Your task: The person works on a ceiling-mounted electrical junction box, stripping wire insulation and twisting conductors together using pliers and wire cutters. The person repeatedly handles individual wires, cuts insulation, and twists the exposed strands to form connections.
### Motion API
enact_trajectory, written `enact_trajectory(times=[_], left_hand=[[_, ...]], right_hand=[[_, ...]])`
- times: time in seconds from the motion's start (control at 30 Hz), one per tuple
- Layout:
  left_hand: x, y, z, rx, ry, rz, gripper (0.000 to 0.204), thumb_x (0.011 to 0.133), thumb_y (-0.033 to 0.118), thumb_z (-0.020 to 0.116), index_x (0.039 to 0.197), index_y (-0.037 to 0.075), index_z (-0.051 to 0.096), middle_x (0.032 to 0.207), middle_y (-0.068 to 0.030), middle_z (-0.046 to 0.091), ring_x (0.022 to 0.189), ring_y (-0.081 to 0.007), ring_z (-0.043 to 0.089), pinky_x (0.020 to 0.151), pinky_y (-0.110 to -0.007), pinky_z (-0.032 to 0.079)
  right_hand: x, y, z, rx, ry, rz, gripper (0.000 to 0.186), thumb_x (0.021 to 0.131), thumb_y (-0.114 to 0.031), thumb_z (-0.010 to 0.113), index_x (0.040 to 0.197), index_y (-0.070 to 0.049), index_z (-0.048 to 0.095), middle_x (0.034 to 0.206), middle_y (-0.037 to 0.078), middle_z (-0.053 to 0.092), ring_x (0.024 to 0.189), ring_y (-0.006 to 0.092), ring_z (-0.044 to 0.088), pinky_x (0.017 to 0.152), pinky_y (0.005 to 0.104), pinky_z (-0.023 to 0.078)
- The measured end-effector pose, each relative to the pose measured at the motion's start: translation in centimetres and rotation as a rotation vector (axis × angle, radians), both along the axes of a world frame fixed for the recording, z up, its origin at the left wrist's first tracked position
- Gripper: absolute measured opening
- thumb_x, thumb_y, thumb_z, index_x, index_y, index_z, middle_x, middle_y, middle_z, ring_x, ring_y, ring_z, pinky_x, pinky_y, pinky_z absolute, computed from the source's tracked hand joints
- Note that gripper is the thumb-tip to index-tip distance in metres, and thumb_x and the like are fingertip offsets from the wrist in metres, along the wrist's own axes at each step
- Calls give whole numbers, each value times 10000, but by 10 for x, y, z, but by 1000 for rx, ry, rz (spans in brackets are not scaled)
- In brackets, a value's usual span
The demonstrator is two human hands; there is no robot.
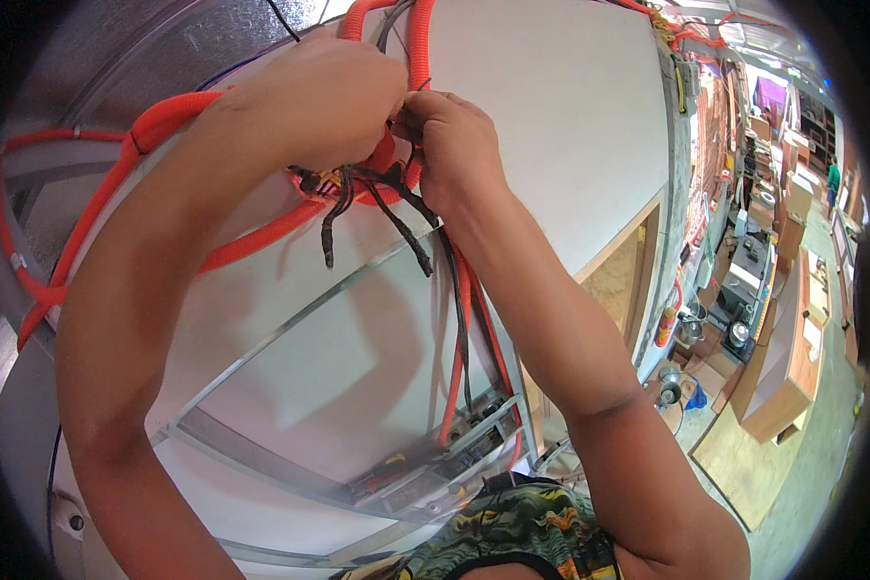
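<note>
My left hand (358,106) and my right hand (454,145) meet high on a white panel (570,116), both with curled fingers. A thin black wire runs at my right hand's pinched fingers; what the left fingers hold is hidden. Just below them, several black-taped wire ends (387,208) dangle from a cluster of wires and small coloured pieces (338,179), partly covered by my hands. Orange corrugated conduits (419,43) surround the cluster, running up, left and down.
Metal framing (295,290) crosses the panel. A wood-framed opening (628,271) is to the right, beyond it a long workshop with clutter, a fire extinguisher (665,327), a wooden cabinet (783,367), plywood (725,464) and a distant person (831,179).
</note>
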State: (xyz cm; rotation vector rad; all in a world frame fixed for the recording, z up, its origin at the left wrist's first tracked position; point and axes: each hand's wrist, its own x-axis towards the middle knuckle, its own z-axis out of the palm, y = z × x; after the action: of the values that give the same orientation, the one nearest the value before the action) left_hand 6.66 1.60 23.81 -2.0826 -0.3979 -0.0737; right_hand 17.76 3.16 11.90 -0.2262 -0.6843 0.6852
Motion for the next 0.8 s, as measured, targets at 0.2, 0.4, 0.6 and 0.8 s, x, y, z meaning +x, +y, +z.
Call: enact_trajectory(times=[0.2, 0.4, 0.6, 0.8], left_hand=[[-4, 4, 16, 30, -153, -32, 174, 870, 201, 700, 905, 36, 745, 918, -179, 734, 923, -367, 718, 808, -485, 566], [17, 2, 8, 335, -302, -19, 172, 865, 180, 702, 960, 48, 758, 944, -185, 747, 934, -350, 744, 784, -478, 595], [36, 1, 8, 227, -156, 60, 200, 850, 168, 703, 989, 49, 783, 988, -180, 764, 947, -313, 759, 789, -444, 606], [34, 18, 4, 316, -202, 64, 202, 814, 120, 726, 998, 48, 761, 979, -148, 767, 950, -330, 761, 788, -478, 616]], right_hand=[[-1, 0, -2, -32, 101, 28, 78, 922, -7, 594, 947, 65, 608, 833, 103, 625, 662, 165, 587, 563, 303, 494], [-6, -12, -9, -18, -89, -130, 87, 938, -58, 635, 953, 25, 613, 876, 74, 630, 719, 129, 588, 613, 263, 489], [-3, -14, -17, 16, -188, -127, 80, 975, -147, 654, 978, -69, 641, 955, 12, 682, 900, 101, 586, 795, 281, 433], [-5, -7, -20, 147, -238, -261, 76, 972, -92, 643, 947, -21, 630, 944, 61, 666, 811, 123, 624, 695, 256, 520]])
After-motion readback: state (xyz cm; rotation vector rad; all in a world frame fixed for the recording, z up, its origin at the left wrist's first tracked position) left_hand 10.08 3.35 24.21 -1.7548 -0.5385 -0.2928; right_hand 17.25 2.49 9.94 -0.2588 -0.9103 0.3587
